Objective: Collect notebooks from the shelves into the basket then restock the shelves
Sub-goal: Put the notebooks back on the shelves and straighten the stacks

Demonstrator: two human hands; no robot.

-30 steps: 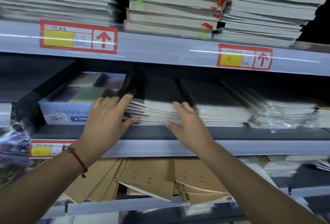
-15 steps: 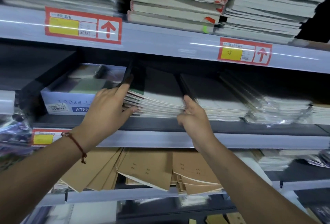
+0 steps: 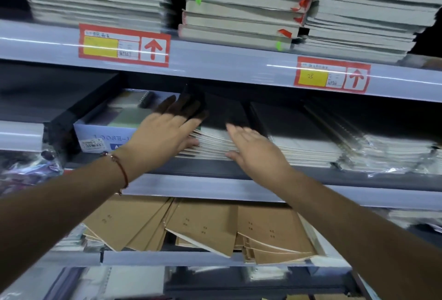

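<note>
**Both hands laid on a stack of black notebooks on the middle shelf**

A stack of black-covered notebooks (image 3: 215,142) is seen lying flat on the middle shelf (image 3: 311,173), between a pale blue box (image 3: 105,134) on its left and a second black-covered stack (image 3: 296,142) on its right. The stack's left front corner is touched by the left hand (image 3: 165,137), whose fingers are stretched out over the top cover and whose thumb is laid against the page edges. The right hand (image 3: 253,149) is held flat and open against the stack's front right part, fingers straight. A red cord bracelet (image 3: 120,170) is worn on the left wrist.

Further right on the same shelf, plastic-wrapped spiral notebooks (image 3: 387,154) are piled. On the shelf above, three tall stacks of thick pale books (image 3: 239,8) are kept, and two red price labels (image 3: 124,45) are fixed to its edge. On the shelf below, brown paper notebooks (image 3: 205,225) are fanned out.
</note>
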